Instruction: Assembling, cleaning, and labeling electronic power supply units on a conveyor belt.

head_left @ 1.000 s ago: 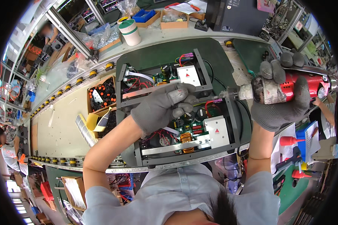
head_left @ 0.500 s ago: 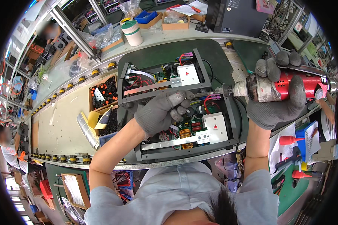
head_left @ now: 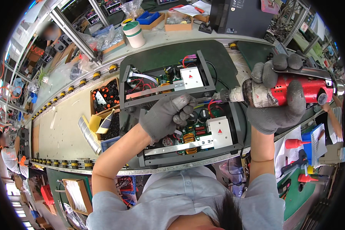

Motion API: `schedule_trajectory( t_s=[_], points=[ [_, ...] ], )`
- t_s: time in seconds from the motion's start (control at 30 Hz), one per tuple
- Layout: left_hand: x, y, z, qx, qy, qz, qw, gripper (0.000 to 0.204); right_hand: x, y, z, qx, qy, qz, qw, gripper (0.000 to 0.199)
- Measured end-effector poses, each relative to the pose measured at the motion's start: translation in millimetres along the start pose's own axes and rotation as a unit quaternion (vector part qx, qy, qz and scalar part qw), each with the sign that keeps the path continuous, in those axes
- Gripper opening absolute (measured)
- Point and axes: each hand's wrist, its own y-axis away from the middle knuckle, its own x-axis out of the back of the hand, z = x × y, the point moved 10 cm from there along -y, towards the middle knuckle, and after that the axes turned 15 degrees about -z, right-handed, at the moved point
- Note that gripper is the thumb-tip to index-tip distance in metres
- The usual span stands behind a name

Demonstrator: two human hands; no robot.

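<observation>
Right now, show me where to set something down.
Mostly bare: the flat cream board left of the brown cardboard parts box; the dark green mat behind the rear open grey metal chassis. Crowded: the front chassis, full of wired parts, beneath the grey-gloved left hand.

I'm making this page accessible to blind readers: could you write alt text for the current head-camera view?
A gloved right hand grips a red power screwdriver, while the gloved left hand pinches its slender bit. Nearby, two open electronics chassis sit on a green mat, with a cardboard box of black-and-orange parts at left.
</observation>
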Motion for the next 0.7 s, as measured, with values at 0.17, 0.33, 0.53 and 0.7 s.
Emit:
schedule_trajectory(
  t_s=[0.17,0.33,0.53,0.7],
  points=[
    [-3,-3,2,-0.007,-0.011,-0.004,1.0,0.036,-4,-2,2,0.001,-0.01,-0.045,0.999,0.04],
    [14,8,38,-0.002,-0.42,0.117,0.9,0.041,-1,4,-7,0.016,0.062,-0.054,0.997,0.042],
    [-4,4,42,-0.001,-0.884,0.117,0.452,0.016,27,7,-19,0.022,0.025,-0.042,0.999,0.037],
    [16,-13,49,-0.003,-0.904,0.116,0.412,0.012,42,10,-17,0.015,0.041,-0.059,0.997,0.038]
  ],
)
